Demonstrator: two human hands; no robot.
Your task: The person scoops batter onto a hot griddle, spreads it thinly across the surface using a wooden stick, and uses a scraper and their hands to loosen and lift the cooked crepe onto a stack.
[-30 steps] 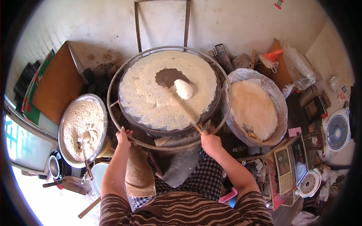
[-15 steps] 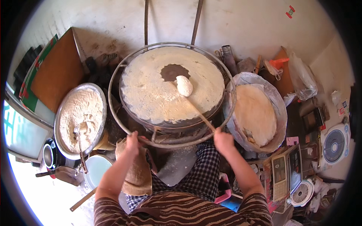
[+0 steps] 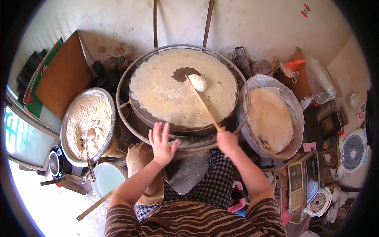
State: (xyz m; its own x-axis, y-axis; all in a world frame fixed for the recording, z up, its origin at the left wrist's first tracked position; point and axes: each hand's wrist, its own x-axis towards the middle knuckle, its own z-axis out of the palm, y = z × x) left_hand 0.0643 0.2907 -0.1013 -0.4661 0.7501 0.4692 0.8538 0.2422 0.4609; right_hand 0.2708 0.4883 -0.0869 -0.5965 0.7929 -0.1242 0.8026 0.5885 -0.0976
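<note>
Ahead of me a large round griddle carries a thin pale batter layer, with a dark bare patch near its middle. A lump of batter dough sits beside that patch. My right hand is closed round the lower end of a wooden stick, whose far tip reaches the lump's left side. With fingers spread, my left hand is held over the front of the metal ring around the griddle; whether it touches the ring I cannot tell.
At left stands a basin of batter with a ladle in it, beside a pale bucket. A plastic-lined basket at right holds stacked flatbreads. Farther right are a scale and a fan.
My left hand has let go of the ring and spread its fingers, moving right. The stick's tip has swung from under the lump to its left side. The front bare edge is batter-covered more evenly.
</note>
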